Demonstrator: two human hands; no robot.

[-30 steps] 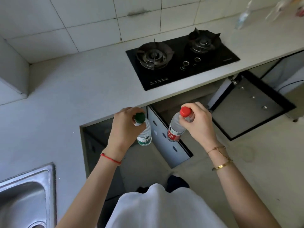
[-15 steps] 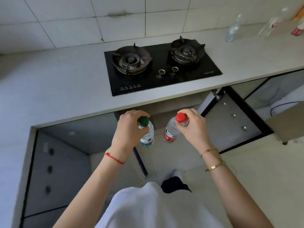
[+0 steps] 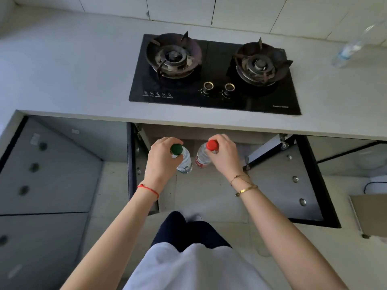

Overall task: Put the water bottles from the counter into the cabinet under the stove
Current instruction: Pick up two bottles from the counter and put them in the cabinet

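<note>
My left hand [image 3: 161, 162] grips a clear water bottle with a green cap [image 3: 184, 162] by its neck. My right hand [image 3: 225, 156] holds a clear bottle with a red cap and red label [image 3: 202, 159] the same way. Both bottles hang upright, side by side, in front of the open cabinet [image 3: 188, 132] under the black two-burner stove [image 3: 213, 74]. Another clear bottle [image 3: 351, 46] stands on the counter [image 3: 62, 65] at the far right.
The cabinet's two doors stand open, the left one [image 3: 134, 164] seen edge-on, the right one [image 3: 293, 185] swung wide over the floor. Further grey doors [image 3: 48, 164] hang open at the left. My legs and white top fill the lower middle.
The view has shifted right so the stove is now centred. Both hands, still holding the bottles, have moved with it to the front of the cabinet opening under the stove.
</note>
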